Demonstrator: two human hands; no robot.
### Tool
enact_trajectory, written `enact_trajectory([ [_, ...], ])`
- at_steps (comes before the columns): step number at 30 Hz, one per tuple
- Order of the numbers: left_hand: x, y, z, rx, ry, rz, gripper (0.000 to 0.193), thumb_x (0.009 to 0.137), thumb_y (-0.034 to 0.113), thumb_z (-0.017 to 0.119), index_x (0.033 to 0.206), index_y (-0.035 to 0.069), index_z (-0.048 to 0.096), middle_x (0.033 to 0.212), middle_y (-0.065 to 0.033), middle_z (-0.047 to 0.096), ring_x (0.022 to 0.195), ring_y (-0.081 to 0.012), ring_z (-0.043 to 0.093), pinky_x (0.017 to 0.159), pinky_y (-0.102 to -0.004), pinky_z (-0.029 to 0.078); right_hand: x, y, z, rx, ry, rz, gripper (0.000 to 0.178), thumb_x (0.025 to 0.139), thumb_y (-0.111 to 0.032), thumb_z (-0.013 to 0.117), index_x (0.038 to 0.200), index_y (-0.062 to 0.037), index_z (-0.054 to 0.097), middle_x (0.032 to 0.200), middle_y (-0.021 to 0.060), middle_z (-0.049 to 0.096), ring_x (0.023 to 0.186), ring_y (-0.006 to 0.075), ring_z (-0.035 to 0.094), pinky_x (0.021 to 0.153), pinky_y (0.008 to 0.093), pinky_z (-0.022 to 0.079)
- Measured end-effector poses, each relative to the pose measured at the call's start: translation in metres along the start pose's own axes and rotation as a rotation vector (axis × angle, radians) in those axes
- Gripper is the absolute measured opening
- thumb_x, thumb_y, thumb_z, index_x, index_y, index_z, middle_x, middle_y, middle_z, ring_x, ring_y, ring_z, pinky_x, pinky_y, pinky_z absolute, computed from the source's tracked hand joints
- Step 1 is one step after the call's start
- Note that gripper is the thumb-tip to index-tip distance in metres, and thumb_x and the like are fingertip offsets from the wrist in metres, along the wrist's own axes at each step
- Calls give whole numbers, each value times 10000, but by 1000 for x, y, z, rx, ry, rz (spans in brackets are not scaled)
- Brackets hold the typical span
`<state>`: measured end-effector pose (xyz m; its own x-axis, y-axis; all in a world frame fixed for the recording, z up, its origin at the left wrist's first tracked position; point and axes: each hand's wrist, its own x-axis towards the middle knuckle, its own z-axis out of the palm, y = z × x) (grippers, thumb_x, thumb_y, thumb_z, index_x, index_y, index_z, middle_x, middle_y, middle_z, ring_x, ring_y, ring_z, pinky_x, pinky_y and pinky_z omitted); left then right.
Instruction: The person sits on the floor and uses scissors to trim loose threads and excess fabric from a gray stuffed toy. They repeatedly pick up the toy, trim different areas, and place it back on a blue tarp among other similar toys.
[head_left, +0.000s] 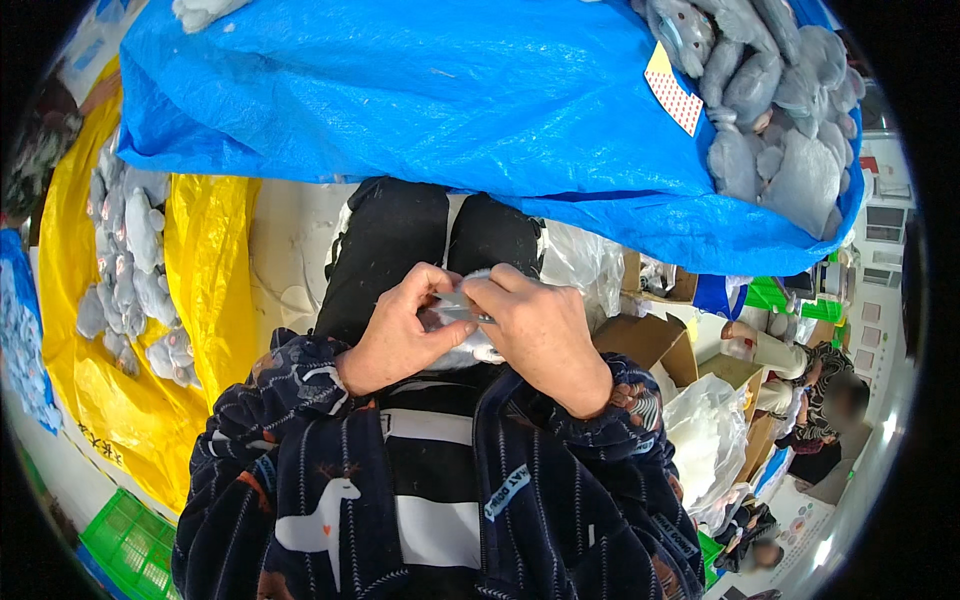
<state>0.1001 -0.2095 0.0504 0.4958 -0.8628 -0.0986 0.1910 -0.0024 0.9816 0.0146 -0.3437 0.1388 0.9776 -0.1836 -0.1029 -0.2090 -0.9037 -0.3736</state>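
Over my lap, my left hand [405, 325] and my right hand [545, 335] are close together, fingers bent inward. Between and below them is a small light grey plush toy [462, 353], mostly hidden by the fingers. My left thumb and forefinger are closed on it. The fingertips of my right hand are pinched together beside the left ones. A thin pale strip shows at those fingertips, too small to name. My dark trousers [390, 235] lie under the work.
Ahead spreads a blue tarp [400, 90], with a heap of grey plush pieces [805, 160] and a red-dotted card [673, 92] at its right. More grey plush toys [125, 260] lie on a yellow sheet [210, 260] at left. Cardboard boxes [650, 345] and plastic bags stand right; other people sit beyond.
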Motion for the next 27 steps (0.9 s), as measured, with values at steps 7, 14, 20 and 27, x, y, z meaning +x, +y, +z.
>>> enact_trajectory([
  [7, 2, 3, 4, 24, -72, -26, 410, 710, 100, 729, 1017, 34, 466, 908, -70, 580, 792, -97, 556, 661, -242, 465, -6, 5, -12, 12, -98, -30, 196, 702, -83, 622, 879, -71, 538, 781, 77, 540, 637, 278, 599, 504, 367, 465],
  [14, 17, 10, 7, 433, -199, 234, 358, 720, 193, 682, 974, 9, 510, 911, -116, 568, 803, -236, 586, 643, -324, 473, -26, 8, 3, 66, 131, 89, 189, 692, -56, 614, 835, -57, 491, 790, 97, 540, 658, 270, 596, 522, 355, 470],
  [20, 19, 26, 13, 632, -344, 323, 248, 723, 144, 618, 903, 17, 503, 851, -125, 520, 776, -306, 550, 619, -386, 454, -57, 34, 8, 156, 407, 320, 170, 736, -50, 625, 880, -18, 540, 828, 141, 595, 726, 347, 593, 604, 365, 479],
  [27, -1, 1, 1, 520, -338, 623, 289, 662, 120, 681, 887, 26, 526, 853, -105, 523, 732, -272, 552, 621, -354, 462, -87, 75, 69, 1179, 88, 729, 166, 877, -184, 565, 873, -19, 584, 663, -5, 558, 569, 78, 478, 519, 227, 376],
])
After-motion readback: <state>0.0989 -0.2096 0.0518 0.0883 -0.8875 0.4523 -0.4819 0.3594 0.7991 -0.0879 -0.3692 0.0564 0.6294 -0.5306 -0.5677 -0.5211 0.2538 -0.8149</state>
